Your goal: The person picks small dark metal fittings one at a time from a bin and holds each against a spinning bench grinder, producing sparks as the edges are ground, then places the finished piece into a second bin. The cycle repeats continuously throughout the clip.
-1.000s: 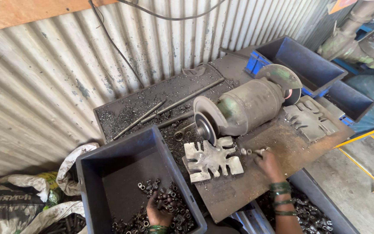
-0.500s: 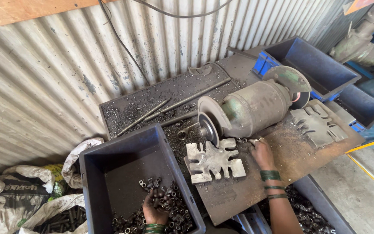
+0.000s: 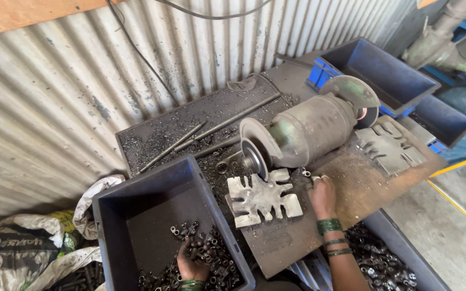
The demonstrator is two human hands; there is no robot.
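My left hand (image 3: pixel 191 262) is down in a dark grey bin (image 3: pixel 136 202), its fingers closed among several small metal nuts (image 3: pixel 211 253) heaped at the bin's near end. My right hand (image 3: pixel 322 195) rests on the rusty bench plate (image 3: pixel 362 188), green bangles at the wrist, with its fingertips on a few small nuts (image 3: pixel 306 173) just below the green bench grinder (image 3: pixel 308 129). A slotted metal plate (image 3: pixel 262 199) lies between the two hands, under the grinder's left wheel (image 3: pixel 254 153).
Long steel rods (image 3: pixel 200 132) lie in a black tray against the corrugated wall. Blue bins (image 3: pixel 373 67) stand behind the grinder. A second slotted plate (image 3: pixel 389 145) lies at right. Another bin of nuts (image 3: pixel 378 264) sits below my right arm. Sacks (image 3: pixel 33 242) are at lower left.
My right hand has slid a little left and toward the grinder base. The left hand has stayed in the bin of nuts. The view has shifted slightly.
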